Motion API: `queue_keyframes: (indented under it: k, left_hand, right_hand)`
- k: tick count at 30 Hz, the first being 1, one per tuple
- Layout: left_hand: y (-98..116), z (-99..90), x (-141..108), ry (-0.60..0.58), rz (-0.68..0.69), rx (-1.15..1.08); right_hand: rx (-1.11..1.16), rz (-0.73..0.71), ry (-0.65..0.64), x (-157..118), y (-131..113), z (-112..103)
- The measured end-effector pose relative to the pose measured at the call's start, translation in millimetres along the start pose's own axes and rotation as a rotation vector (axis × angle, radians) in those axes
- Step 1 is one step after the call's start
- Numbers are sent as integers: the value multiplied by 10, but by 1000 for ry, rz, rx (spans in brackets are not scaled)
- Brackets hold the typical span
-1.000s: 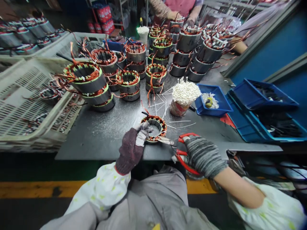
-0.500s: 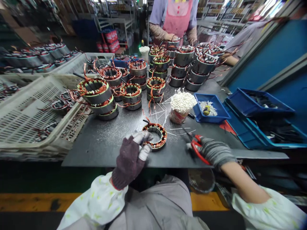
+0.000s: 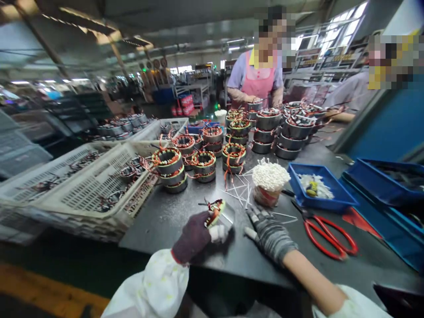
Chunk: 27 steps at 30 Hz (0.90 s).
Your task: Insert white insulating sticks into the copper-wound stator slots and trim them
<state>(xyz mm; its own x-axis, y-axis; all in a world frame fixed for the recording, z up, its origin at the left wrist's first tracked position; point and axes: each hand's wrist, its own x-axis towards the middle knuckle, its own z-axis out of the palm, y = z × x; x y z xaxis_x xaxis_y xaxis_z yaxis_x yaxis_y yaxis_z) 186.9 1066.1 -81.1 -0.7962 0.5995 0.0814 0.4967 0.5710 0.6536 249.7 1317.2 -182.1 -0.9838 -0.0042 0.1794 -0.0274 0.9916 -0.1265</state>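
Note:
My left hand [image 3: 195, 236], in a dark glove with pale fingertips, grips a wound stator ring [image 3: 225, 214] and tilts it up on its side near the table's front edge. My right hand [image 3: 270, 234], in a grey striped glove, has its fingers spread low over the metal table [image 3: 245, 260], close to some thin white sticks [image 3: 238, 192]. Nothing shows in its grasp. Just beyond it stands a cup [image 3: 266, 196] packed with white-tipped sticks. Red-handled scissors [image 3: 327, 236] lie on the table to the right of my right hand.
Stacked stators [image 3: 170, 170] stand across the table's back. Plastic crates [image 3: 82, 194] holding stators are at left. A blue tray [image 3: 334, 201] with white pieces and more blue bins [image 3: 384, 181] are at right. A person in a pink apron [image 3: 258, 84] stands across the table.
The view has lifted and shifted. The stator, flat before, is now tilted up in my left hand. My right hand has let go of the scissors and moved left toward the sticks.

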Motion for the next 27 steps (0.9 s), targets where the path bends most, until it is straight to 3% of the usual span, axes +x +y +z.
queue_keyframes:
  k: [2, 4, 7, 9, 11, 13, 15, 17, 20, 23, 27]
  left_hand:
    - [55, -261, 20, 24, -56, -253]
    - [178, -540, 170, 135, 13, -223]
    - [355, -912, 684, 318, 211, 279]
    - [386, -1079, 1151, 379, 180, 641]
    - [347, -1174, 1599, 290, 74, 843]
    - [292, -1208, 1935, 176, 19, 906]
    - [282, -1186, 2134, 137, 24, 907]
    - [343, -1093, 2245, 197, 72, 896]
    - [507, -785, 2423, 295, 240, 794]
    - [603, -369, 2717, 171, 330, 691]
    - [569, -23, 3023, 82, 255, 593]
  right_hand:
    - [-24, 52, 25, 109, 39, 69]
    - [11, 9, 37, 169, 31, 78]
    - [100, -115, 43, 222, -70, 29]
    - [148, -160, 11, 257, -137, -23]
    - [183, -162, -43, 289, -165, -79]
    - [213, -141, -86, 313, -154, -131]
    - [245, -131, -111, 332, -120, -169]
    - [266, -108, -128, 357, -76, -188]
    - [271, -4, -143, 397, 2, -178]
    - [258, 48, -137, 409, 74, -134]
    - [212, 15, -89, 391, 108, -63]
